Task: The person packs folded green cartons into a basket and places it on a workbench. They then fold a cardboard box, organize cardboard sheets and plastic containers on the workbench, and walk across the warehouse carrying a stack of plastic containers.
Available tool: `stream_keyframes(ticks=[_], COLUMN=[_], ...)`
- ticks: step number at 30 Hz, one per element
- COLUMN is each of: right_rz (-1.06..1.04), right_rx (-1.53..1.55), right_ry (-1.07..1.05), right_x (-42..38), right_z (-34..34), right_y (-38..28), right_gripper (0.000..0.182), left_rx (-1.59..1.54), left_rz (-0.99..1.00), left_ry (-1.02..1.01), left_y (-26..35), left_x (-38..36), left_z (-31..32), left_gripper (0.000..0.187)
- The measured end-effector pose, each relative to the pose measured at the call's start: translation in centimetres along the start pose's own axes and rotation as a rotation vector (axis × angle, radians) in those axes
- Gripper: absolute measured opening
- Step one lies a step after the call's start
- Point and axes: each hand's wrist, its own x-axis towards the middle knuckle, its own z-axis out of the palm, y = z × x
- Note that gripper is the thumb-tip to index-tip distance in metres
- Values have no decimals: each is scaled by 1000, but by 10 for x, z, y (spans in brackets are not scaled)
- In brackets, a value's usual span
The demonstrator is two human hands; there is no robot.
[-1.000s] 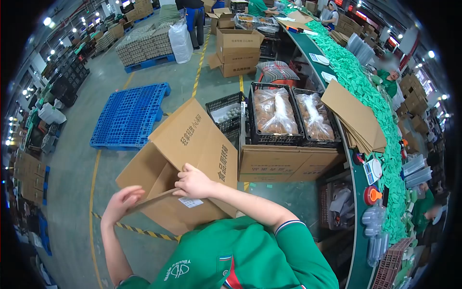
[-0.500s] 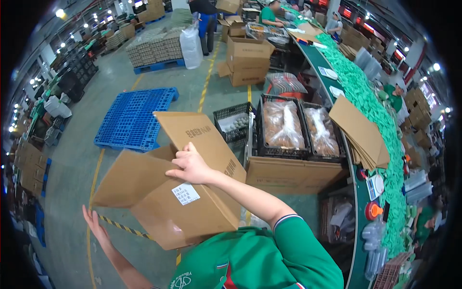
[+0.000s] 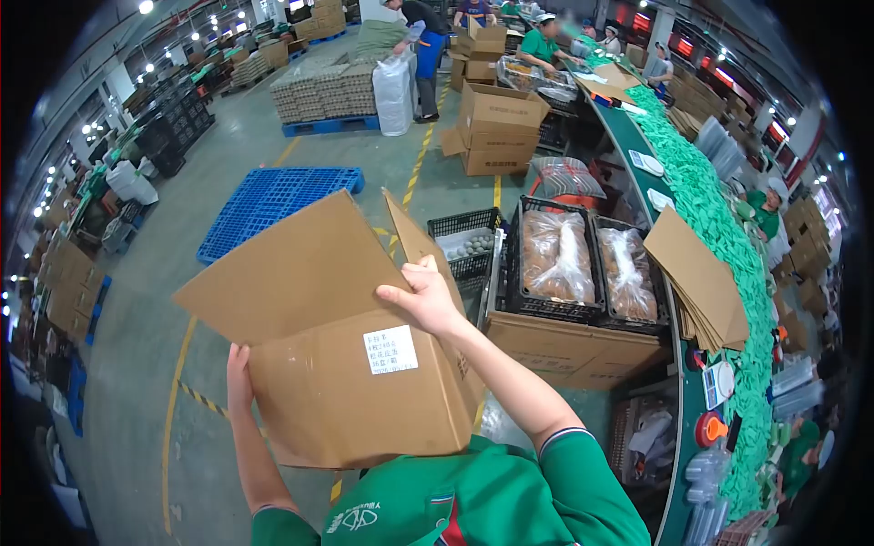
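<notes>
Carton (image 3: pixel 346 400) is in front of the torso, above the floor, tilted, its near lower edge at the green shirt (image 3: pixel 473 500). R hand (image 3: pixel 430 296) is at the upper R corner: fingers curled over the edge, thumb out along the near side, i.e. a pinch on the board, prob. to steady the corner. L hand (image 3: pixel 238 364) is at the L edge, just below the flap fold, prob. to take side load & stop swing; fingers partly hidden, can't tell if closed or only pressed. Appearance: plain brown corrugated, near panel w/ slight creases, white label (image 3: pixel 390 350) w/ handwriting near upper R, wide flap (image 3: pixel 291 268) raised, a 2nd flap (image 3: pixel 414 232) standing beyond R hand. Adj. items: blue pallet (image 3: pixel 264 205) on floor beyond; to R, black crates w/ bagged brown goods (image 3: pixel 566 259) atop a cardboard base (image 3: pixel 574 350); then flat cardboard sheets (image 3: pixel 696 273) on the green-strewn conveyor (image 3: pixel 706 227), scale (image 3: pixel 718 385) nearer.
</notes>
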Motion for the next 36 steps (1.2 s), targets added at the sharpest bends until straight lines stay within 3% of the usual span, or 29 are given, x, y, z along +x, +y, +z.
stream_keyframes(ticks=[6,10,11,12,17,18,22,25,27,33,36], right_rz=[18,226,86,143,296,349,338,325,343,741,800], right_rx=[-75,139,-90,91,394,612,432,259,242,248,163], right_ry=[4,-39,-38,-24,31,31,71,172,76,-66,-155], right_x=[-1,-2,0,1,13,15,11,-35,-82,-201,-239], right_z=[-10,-20,-27,-24,-36,-39,-46,-45,-43,-18,-10], right_y=[11,23,29,44,51,44,77,112,136,149,141], right_gripper=[29,25,23,23,29,27,24,23,21,14,15], left_rx=[-112,15,72,69,117,135,197,308,350,578,706], left_rz=[37,55,63,83,167,172,213,195,172,219,263], left_ry=[-19,-25,-20,-11,15,50,138,199,248,426,504], left_y=[-13,-9,-5,1,46,54,69,67,61,49,60], left_x=[30,27,25,24,15,12,11,13,15,22,10], left_z=[-7,-10,-9,-8,21,30,66,77,77,74,90], left_gripper=[41,39,38,37,35,35,30,26,23,23,25])
